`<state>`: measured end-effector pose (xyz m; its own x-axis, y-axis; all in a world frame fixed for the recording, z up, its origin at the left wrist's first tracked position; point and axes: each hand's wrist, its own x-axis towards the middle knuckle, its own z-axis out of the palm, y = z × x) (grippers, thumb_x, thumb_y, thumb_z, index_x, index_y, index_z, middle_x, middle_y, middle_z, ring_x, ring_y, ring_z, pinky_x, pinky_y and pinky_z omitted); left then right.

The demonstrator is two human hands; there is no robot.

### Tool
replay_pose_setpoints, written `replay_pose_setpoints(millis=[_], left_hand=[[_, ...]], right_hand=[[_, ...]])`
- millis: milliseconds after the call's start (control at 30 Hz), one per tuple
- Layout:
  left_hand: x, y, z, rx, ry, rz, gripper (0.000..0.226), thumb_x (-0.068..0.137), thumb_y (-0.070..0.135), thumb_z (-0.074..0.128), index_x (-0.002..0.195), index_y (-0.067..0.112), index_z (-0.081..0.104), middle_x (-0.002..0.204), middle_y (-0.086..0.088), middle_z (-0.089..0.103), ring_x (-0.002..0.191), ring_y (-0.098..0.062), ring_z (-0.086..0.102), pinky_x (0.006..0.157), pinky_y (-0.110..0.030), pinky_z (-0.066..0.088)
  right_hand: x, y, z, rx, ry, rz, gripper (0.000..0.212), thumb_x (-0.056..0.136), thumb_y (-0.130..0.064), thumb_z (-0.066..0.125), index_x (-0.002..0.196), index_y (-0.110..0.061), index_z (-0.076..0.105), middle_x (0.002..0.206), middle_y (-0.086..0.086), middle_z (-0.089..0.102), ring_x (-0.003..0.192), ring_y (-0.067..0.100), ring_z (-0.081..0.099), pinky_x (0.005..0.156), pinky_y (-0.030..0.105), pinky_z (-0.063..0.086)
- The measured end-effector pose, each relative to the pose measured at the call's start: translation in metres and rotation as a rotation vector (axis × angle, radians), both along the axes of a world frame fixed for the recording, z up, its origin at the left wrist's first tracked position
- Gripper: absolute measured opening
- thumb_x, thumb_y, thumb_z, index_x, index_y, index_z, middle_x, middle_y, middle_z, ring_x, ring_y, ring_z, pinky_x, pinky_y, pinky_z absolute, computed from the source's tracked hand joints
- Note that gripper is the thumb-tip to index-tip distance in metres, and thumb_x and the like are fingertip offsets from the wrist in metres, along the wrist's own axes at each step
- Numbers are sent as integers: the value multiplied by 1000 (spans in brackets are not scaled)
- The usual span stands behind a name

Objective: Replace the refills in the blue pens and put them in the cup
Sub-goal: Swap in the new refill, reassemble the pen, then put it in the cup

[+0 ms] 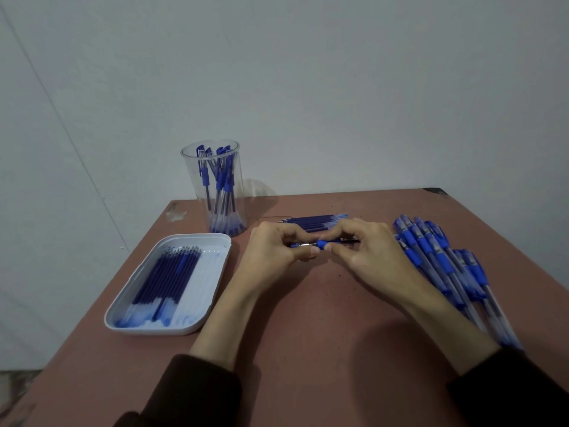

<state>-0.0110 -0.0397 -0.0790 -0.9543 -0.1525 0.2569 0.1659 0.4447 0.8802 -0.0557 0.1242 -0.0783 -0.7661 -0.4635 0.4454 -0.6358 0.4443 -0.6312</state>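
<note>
While the blue pen point(323, 242) lies level between them just above the worktop point(323, 334), my left grip point(271, 251) pinches its tip end and my right grip point(366, 251) pinches the blue rubber sleeve and barrel. I judge it light, thin and stiff, with a slick clear barrel, so the rubber sleeve is the surest hold; a slim refill would bend if forced. The clear cup point(191, 180) stands far left, well apart, holding pens. Refills point(166, 278) lie in the white tray point(200, 236).
</note>
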Motion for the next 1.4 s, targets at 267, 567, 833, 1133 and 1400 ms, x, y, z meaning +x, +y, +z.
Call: replay_pose_setpoints(millis=[267,567,833,1133,1400], left_hand=[[1,-3,-1,28,-4,-25,14,73,5,78,85,11,75,80,-10,74,74,-19,70,82,-37,57],[3,2,1,412,-17,-11,31,75,-7,71,104,4,68,80,-7,72,70,-10,67,67,-17,54],[7,-4,31,651,317,193,17,85,-3,62,95,10,63,79,-2,66,77,-20,67,76,-32,58],[2,-73,124,-27,849,585,23,90,8,55,112,9,55,97,2,59,82,-11,61,72,-25,55],[-21,-99,115,-375,437,601,38,88,5,57,123,19,52,88,-6,64,73,-21,62,69,-31,50]], right_hand=[[1,-2,-3,-17,-14,7,7,84,-15,68,88,-20,72,86,-10,67,79,2,59,67,19,47],[5,-8,-11,-126,-1,8,12,87,-11,63,91,-22,65,90,-7,66,85,3,59,72,8,41],[2,-14,-19,-78,102,76,47,92,-13,56,128,-43,48,97,-13,63,82,2,58,72,21,48],[0,-13,-22,-38,117,16,43,91,-26,55,129,-44,46,90,-22,55,83,1,55,68,31,52],[1,-14,-23,-19,104,0,39,89,-24,58,126,-37,52,83,-18,57,80,4,55,69,26,49]])
